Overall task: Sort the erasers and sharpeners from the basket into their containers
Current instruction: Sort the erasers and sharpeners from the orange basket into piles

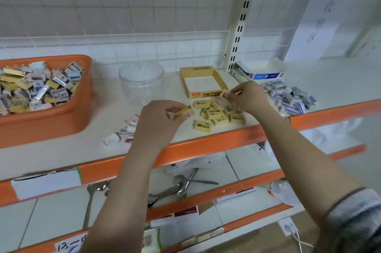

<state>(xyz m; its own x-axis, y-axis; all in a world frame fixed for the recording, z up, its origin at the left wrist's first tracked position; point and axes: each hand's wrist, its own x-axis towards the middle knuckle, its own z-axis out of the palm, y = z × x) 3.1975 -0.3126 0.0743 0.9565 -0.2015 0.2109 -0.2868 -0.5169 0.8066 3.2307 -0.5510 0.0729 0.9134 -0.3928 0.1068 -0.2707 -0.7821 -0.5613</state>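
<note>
Left hand [162,120]: pinches yellow-sleeved eraser [182,112] above white shelf [99,147] | Right hand [246,96]: pinches another at open yellow cardboard box [203,82] front | Orange plastic basket [44,96]: full, far left | Loose yellow erasers [218,114]: between hands

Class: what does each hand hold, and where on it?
Left hand: yellow erasers, fingers pinching their left end. Right hand: one yellow eraser, pinched at its right end.
</note>
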